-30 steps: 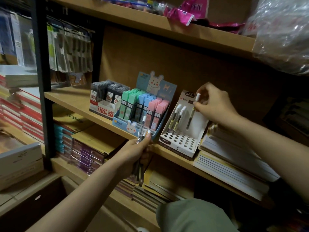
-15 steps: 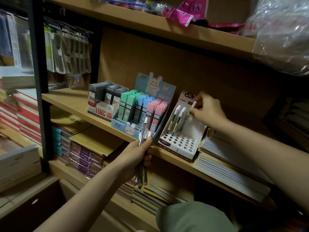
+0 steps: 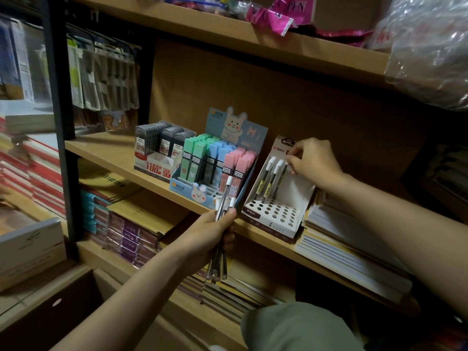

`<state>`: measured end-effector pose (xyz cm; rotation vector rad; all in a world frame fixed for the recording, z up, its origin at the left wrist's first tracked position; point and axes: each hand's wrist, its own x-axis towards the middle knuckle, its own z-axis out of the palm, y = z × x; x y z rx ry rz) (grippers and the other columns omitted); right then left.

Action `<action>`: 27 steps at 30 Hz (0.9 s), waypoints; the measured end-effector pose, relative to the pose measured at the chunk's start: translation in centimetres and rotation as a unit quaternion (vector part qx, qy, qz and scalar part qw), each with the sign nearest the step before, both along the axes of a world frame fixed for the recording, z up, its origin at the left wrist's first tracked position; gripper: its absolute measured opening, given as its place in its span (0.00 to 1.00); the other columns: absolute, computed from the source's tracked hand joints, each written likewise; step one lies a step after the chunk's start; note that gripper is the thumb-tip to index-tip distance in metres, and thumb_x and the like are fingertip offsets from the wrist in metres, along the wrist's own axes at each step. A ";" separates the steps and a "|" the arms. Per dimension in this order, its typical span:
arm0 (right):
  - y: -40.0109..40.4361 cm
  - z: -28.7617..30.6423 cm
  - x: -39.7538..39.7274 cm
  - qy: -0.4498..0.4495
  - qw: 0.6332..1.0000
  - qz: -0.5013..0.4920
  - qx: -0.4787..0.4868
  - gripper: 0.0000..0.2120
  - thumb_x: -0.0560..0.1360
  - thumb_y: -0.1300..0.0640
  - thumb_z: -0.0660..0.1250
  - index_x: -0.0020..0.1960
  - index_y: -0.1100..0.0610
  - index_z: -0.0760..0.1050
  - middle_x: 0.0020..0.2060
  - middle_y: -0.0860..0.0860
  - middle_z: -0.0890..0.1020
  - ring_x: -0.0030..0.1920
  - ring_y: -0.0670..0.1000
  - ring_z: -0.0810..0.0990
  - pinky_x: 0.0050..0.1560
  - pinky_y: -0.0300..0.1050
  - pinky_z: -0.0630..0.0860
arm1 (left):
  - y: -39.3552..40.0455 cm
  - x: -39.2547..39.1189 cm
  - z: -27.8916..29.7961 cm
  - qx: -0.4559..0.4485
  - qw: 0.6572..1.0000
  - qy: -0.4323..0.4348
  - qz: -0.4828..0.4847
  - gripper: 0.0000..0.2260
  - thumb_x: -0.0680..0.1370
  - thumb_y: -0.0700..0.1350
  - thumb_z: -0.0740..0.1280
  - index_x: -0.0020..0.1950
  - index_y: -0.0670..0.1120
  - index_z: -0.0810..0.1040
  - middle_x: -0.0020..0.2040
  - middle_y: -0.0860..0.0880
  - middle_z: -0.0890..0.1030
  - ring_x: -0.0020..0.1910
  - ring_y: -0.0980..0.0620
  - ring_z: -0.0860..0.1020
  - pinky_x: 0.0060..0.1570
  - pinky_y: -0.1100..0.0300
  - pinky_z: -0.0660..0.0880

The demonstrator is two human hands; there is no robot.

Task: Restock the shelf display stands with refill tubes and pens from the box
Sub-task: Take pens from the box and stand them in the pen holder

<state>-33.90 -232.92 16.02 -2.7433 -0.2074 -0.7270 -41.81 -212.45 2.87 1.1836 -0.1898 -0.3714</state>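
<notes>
Your right hand (image 3: 312, 162) has come lower and now pinches the top of the third pen (image 3: 284, 173), seated in the stand (image 3: 272, 214) beside two others, while your left hand (image 3: 215, 231) below still grips the spare pens (image 3: 222, 206), so many holes wait.

The scene is dim and warm-toned; soft light falls from the upper left onto the middle shelf (image 3: 106, 150); the lower right corner sinks into deep shadow; the hanging packets (image 3: 101, 74) and books (image 3: 38, 168) at left are blurred; the plastic bag (image 3: 430, 46) shows faint glare; shelf lines bow toward the edges.
</notes>
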 end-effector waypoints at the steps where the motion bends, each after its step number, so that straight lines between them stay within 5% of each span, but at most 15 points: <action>1: 0.0 -0.2 0.0 -0.003 1.000 0.000 0.011 0.08 0.77 0.60 0.68 0.54 0.61 0.80 0.51 0.58 0.82 0.50 0.54 0.83 0.54 0.49 0.81 | 0.0 -0.1 0.1 0.001 1.000 -0.009 -0.006 0.08 0.82 0.48 0.59 0.53 0.42 0.70 0.36 0.50 0.70 0.31 0.56 0.69 0.32 0.65 0.70; 10: 0.5 -1.2 -0.5 0.062 0.998 -0.031 0.011 0.09 0.78 0.60 0.66 0.57 0.60 0.77 0.50 0.55 0.81 0.51 0.52 0.82 0.55 0.50 0.80 | -0.3 -0.4 0.4 -0.035 0.996 -0.053 -0.063 0.07 0.82 0.48 0.60 0.48 0.44 0.69 0.34 0.52 0.70 0.31 0.56 0.68 0.32 0.65 0.68; 14: 0.9 0.1 -2.4 -0.050 0.998 -0.005 -0.036 0.14 0.79 0.55 0.65 0.64 0.56 0.75 0.54 0.52 0.80 0.51 0.50 0.81 0.52 0.47 0.80 | -0.2 -0.3 0.3 -0.005 0.995 -0.097 -0.033 0.08 0.81 0.48 0.61 0.50 0.43 0.70 0.35 0.53 0.72 0.31 0.57 0.69 0.31 0.65 0.70; 17: 2.7 0.2 -4.5 0.021 0.993 0.096 0.067 0.11 0.78 0.48 0.66 0.56 0.52 0.78 0.44 0.46 0.82 0.39 0.43 0.81 0.37 0.35 0.77 | -0.4 -0.2 0.3 0.083 0.984 -0.156 0.031 0.11 0.81 0.48 0.62 0.57 0.41 0.72 0.36 0.53 0.74 0.30 0.59 0.72 0.31 0.67 0.71; 20: 4.8 -1.1 -5.8 0.163 0.957 0.140 0.195 0.10 0.74 0.49 0.71 0.51 0.54 0.80 0.37 0.51 0.85 0.34 0.47 0.84 0.35 0.38 0.80 | -1.1 -0.5 0.4 0.145 0.964 -0.210 0.069 0.06 0.81 0.48 0.62 0.56 0.49 0.74 0.37 0.52 0.74 0.31 0.60 0.72 0.30 0.68 0.70; 23: 5.5 -1.5 -6.0 0.176 0.928 0.159 0.288 0.07 0.73 0.58 0.73 0.49 0.60 0.82 0.36 0.55 0.85 0.37 0.52 0.86 0.40 0.42 0.82 | -1.3 -0.6 0.3 0.163 0.959 -0.214 0.090 0.04 0.80 0.48 0.63 0.54 0.52 0.75 0.36 0.56 0.75 0.31 0.64 0.73 0.32 0.69 0.69; 27: 4.5 0.6 -5.5 0.115 0.935 0.178 0.286 0.06 0.75 0.63 0.70 0.50 0.58 0.81 0.43 0.56 0.84 0.40 0.50 0.85 0.43 0.42 0.83 | -0.1 -0.6 -0.3 0.132 0.983 -0.115 0.046 0.05 0.81 0.46 0.62 0.53 0.45 0.74 0.32 0.54 0.73 0.27 0.60 0.70 0.29 0.67 0.68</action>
